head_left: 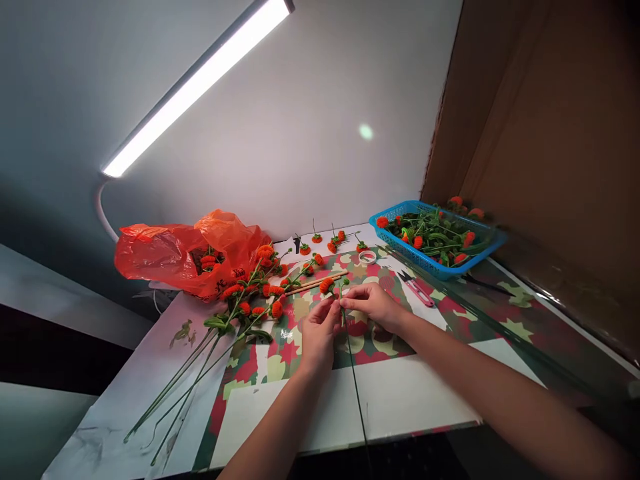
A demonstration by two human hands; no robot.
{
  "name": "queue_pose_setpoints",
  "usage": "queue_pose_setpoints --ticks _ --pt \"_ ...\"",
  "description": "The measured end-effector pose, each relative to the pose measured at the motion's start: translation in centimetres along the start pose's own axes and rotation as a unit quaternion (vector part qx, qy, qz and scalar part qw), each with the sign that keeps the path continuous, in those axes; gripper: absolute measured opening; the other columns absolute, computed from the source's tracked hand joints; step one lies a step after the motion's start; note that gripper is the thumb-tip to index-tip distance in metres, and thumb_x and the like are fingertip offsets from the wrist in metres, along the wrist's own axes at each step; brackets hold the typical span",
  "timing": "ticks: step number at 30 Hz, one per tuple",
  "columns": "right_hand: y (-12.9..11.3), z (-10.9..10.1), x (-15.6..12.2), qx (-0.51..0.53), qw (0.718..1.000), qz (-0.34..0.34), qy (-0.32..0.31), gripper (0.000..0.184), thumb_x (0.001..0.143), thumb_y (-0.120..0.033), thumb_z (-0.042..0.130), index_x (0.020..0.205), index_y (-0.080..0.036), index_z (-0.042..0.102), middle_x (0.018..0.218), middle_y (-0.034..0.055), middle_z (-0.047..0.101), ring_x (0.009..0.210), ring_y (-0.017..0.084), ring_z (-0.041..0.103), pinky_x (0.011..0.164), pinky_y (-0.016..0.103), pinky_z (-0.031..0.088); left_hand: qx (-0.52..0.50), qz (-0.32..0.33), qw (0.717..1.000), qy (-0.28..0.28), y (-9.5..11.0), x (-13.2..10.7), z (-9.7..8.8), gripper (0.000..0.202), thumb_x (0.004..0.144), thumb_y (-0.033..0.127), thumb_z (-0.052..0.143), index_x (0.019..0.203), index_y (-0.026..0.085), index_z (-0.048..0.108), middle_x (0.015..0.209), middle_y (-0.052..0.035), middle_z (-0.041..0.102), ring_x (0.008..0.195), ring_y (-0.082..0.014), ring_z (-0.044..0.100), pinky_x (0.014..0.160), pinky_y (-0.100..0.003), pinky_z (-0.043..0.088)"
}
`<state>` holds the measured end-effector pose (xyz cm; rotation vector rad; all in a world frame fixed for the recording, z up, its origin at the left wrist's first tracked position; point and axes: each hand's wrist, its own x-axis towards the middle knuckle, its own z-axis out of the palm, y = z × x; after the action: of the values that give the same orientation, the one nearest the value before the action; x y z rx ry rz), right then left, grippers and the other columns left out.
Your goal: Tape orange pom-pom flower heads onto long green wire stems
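Observation:
Both my hands meet over the middle of the table at an artificial flower stem [353, 363], a long thin green wire that runs down past the table's front edge. My left hand [319, 328] pinches it from the left, just below a fuzzy orange flower head [327, 285]. From the right, my right hand [374, 305] closes its thumb and fingertips on the stem, under a small green bud [345, 283]. Fingers hide the exact spot where the pieces join. Several finished orange flower sprays [245, 307] with long green stems lie left of my left hand.
A blue basket [453, 270] of flower pieces stands at the back right, near bare green wires [450, 300]. Pink-handled scissors [419, 291], a tape roll [367, 257] and wooden sticks [320, 283] lie on the patterned mat. An orange plastic bag [165, 257] sits back left beneath a lamp [200, 87].

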<state>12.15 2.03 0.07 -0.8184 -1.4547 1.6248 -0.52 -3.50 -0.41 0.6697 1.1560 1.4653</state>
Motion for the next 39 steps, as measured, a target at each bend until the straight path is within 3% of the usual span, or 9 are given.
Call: queue_pose_setpoints --ticks 2,6,13,17,23,29,39 --pt "0.1 0.0 0.0 0.008 1.000 0.005 -0.002 0.029 0.061 -0.040 0.072 0.070 -0.013 0.069 0.068 0.0034 0.065 0.068 0.015 0.057 0.066 0.027 0.043 -0.015 -0.001 0.999 0.031 -0.2 0.1 0.0 0.045 0.051 0.036 0.080 0.088 0.013 0.066 0.071 -0.0017 0.062 0.058 -0.0080 0.055 0.047 -0.015 0.040" --pt "0.0 0.1 0.0 0.001 1.000 0.006 -0.001 0.028 0.061 -0.039 0.072 0.070 -0.012 0.070 0.067 0.0033 0.065 0.067 0.014 0.057 0.064 0.027 0.042 -0.013 0.007 0.998 0.056 -0.7 0.2 -0.1 0.036 0.053 0.038 0.079 0.075 0.012 0.066 0.063 0.0007 0.060 0.051 -0.0054 0.052 0.045 -0.015 0.038" --pt "0.1 0.0 0.0 0.002 1.000 -0.003 -0.015 0.026 0.064 -0.038 0.071 0.068 -0.013 0.068 0.066 0.0026 0.064 0.066 0.014 0.057 0.063 0.026 0.043 -0.008 0.000 0.997 0.074 -1.0 -1.1 0.1 0.045 0.053 0.035 0.080 0.089 0.012 0.069 0.079 -0.0068 0.069 0.056 -0.0101 0.060 0.053 -0.022 0.048" --pt "0.1 0.0 -0.1 -0.007 1.000 0.007 -0.018 0.026 0.065 -0.038 0.070 0.069 -0.012 0.068 0.066 0.0026 0.063 0.063 0.013 0.056 0.061 0.026 0.043 0.004 0.009 0.996 0.083 -0.8 -1.9 0.3 0.047 0.056 0.035 0.078 0.095 0.012 0.066 0.079 -0.0075 0.069 0.055 -0.0118 0.062 0.052 -0.023 0.050" --pt "0.0 0.2 -0.1 -0.021 1.000 0.010 -0.001 0.026 0.062 -0.038 0.071 0.066 -0.012 0.067 0.063 0.0014 0.061 0.062 0.013 0.054 0.060 0.025 0.041 0.047 0.040 0.994 0.085 -0.8 -1.9 0.3 0.037 0.058 0.039 0.076 0.080 0.012 0.064 0.063 -0.0030 0.066 0.052 -0.0128 0.062 0.042 -0.019 0.046" --pt "0.2 0.2 -0.1 -0.024 1.000 0.005 -0.004 0.026 0.063 -0.038 0.070 0.065 -0.013 0.066 0.064 0.0014 0.061 0.063 0.013 0.055 0.060 0.025 0.042 0.096 0.064 0.990 0.085 -0.5 -2.2 0.4 0.036 0.062 0.041 0.072 0.081 0.011 0.069 0.068 -0.0065 0.069 0.055 -0.0161 0.064 0.047 -0.024 0.051" --pt "0.5 0.6 0.3 -0.014 1.000 0.005 0.025 0.032 0.056 -0.042 0.073 0.065 -0.012 0.067 0.068 0.0031 0.064 0.065 0.014 0.057 0.060 0.026 0.043 0.009 -0.086 0.996 0.013 0.0 -1.0 -0.7 0.028 0.060 0.023 0.076 0.081 0.008 0.066 0.068 -0.0085 0.070 0.060 -0.0168 0.067 0.055 -0.022 0.054"
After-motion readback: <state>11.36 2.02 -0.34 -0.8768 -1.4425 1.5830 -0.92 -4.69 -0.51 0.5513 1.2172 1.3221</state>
